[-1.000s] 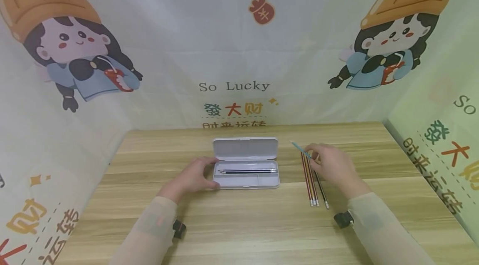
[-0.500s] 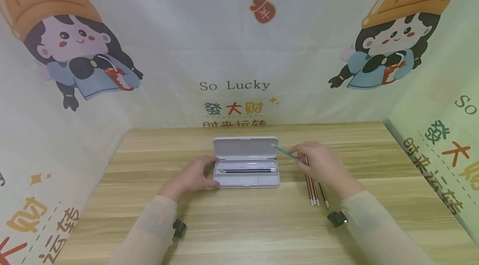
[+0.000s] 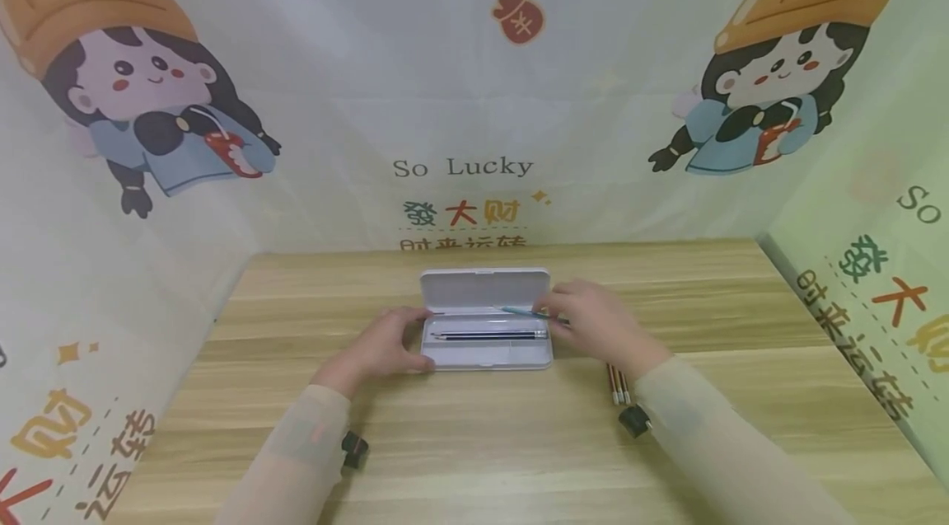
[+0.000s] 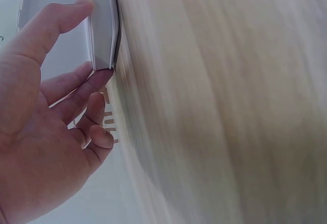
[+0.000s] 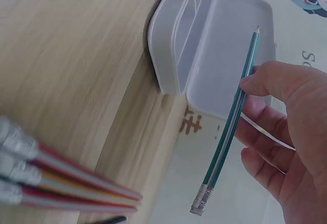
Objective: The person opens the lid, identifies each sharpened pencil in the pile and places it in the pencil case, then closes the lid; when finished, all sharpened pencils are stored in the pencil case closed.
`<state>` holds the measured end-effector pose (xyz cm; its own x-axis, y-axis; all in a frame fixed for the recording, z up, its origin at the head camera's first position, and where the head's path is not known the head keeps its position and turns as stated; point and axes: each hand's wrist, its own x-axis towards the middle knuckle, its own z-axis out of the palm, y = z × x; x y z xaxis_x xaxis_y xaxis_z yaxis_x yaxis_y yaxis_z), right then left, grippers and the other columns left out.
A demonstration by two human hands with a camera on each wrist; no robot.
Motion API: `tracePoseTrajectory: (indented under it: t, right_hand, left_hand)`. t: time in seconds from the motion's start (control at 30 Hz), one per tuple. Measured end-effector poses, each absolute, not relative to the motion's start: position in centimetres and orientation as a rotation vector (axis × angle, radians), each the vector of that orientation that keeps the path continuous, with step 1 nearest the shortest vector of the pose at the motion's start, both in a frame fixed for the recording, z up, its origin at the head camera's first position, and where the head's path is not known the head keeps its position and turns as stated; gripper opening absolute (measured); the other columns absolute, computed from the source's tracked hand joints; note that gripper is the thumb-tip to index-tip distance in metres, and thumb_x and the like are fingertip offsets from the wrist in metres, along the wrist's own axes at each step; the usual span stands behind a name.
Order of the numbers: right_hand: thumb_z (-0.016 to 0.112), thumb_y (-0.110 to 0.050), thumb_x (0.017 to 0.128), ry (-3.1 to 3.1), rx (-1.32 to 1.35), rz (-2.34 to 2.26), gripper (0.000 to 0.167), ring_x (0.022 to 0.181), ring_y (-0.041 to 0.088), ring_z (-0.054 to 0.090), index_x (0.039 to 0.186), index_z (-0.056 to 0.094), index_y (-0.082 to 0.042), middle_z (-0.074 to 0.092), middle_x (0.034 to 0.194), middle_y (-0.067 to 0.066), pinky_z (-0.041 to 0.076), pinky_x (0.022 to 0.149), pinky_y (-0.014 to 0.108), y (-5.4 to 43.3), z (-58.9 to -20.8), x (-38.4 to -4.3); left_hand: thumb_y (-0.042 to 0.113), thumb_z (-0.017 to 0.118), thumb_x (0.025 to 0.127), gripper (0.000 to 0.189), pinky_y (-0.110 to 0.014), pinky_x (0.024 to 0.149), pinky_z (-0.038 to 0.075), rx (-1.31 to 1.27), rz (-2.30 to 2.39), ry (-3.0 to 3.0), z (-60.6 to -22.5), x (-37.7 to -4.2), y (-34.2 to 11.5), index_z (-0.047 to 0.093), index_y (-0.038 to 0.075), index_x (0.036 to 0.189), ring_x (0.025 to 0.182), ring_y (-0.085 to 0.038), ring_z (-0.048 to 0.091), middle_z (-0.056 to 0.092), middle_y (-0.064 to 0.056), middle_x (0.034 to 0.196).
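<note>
A white pencil case (image 3: 460, 356) lies with its lid (image 3: 485, 292) raised at the back. Dark pencils (image 3: 489, 335) rest in its rear compartment, tips pointing left. At its left end, my left hand (image 3: 381, 348) holds the case between thumb and fingers; the left wrist view has the thumb on one side wall and fingertips at the corner. My right hand (image 3: 596, 323) pinches a teal pencil (image 5: 232, 122) between thumb and fingers, near the case's right rear corner. This pencil's sharp tip points left over the hinge, and its eraser end hangs free in the right wrist view.
Several striped pencils (image 3: 618, 385) lie on the wooden table (image 3: 460, 442) right of the case, partly hidden under my right forearm. In the right wrist view, their eraser ends (image 5: 15, 173) sit close to the camera. A printed cloth (image 3: 356, 96) hangs behind the table.
My right hand has carried the teal pencil left from the loose pencils to the case, turning it nearly level. My left hand stays at the case's left end.
</note>
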<state>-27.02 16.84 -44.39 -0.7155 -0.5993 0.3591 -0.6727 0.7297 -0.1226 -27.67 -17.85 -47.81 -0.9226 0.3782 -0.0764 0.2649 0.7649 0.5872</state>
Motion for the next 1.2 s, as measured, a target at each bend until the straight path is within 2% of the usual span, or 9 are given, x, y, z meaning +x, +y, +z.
tracePoseTrajectory:
  t: [0.47, 0.73, 1.0, 1.2]
  right_hand:
    - [0.076, -0.011, 0.088, -2.724, 1.094, 0.293, 0.025, 0.084, 0.015, 0.066, 0.110, 0.077, -0.022, 0.073, 0.100, -0.001, 0.054, 0.064, 0.025, 12.9, -45.4, -28.3]
    - [0.074, -0.009, 0.089, -2.710, 1.149, 0.252, 0.024, 0.086, 0.018, 0.068, 0.107, 0.077, -0.023, 0.074, 0.097, -0.001, 0.057, 0.070, 0.031, 11.0, -46.3, -28.8]
    - [0.072, -0.010, 0.090, -2.725, 1.166, 0.196, 0.023, 0.087, 0.020, 0.070, 0.109, 0.077, -0.023, 0.074, 0.096, -0.001, 0.059, 0.078, 0.037, 9.0, -46.6, -29.6]
    - [0.071, -0.009, 0.089, -2.727, 1.153, 0.193, 0.024, 0.087, 0.022, 0.069, 0.108, 0.077, -0.023, 0.074, 0.095, 0.000, 0.059, 0.078, 0.039, 8.2, -46.7, -29.8]
  left_hand:
    - [0.025, 0.091, 0.075, 0.085, -0.055, 0.122, 0.037, 0.516, 0.846, 2.784, -48.0, -28.0, -18.0, 0.053, 0.003, 0.147, 0.141, -0.041, 0.047, 0.055, -0.021, 0.150]
    - [0.025, 0.092, 0.073, 0.087, -0.058, 0.123, 0.034, 0.500, 0.873, 2.760, -48.4, -27.9, -18.0, 0.053, 0.004, 0.148, 0.143, -0.043, 0.045, 0.054, -0.021, 0.152]
    - [0.025, 0.092, 0.073, 0.086, -0.058, 0.121, 0.037, 0.550, 0.877, 2.777, -48.4, -28.0, -18.2, 0.053, 0.001, 0.147, 0.139, -0.043, 0.048, 0.056, -0.022, 0.149]
    - [0.024, 0.092, 0.074, 0.085, -0.057, 0.121, 0.037, 0.546, 0.875, 2.778, -48.1, -27.9, -18.0, 0.054, 0.001, 0.147, 0.139, -0.041, 0.049, 0.057, -0.021, 0.149]
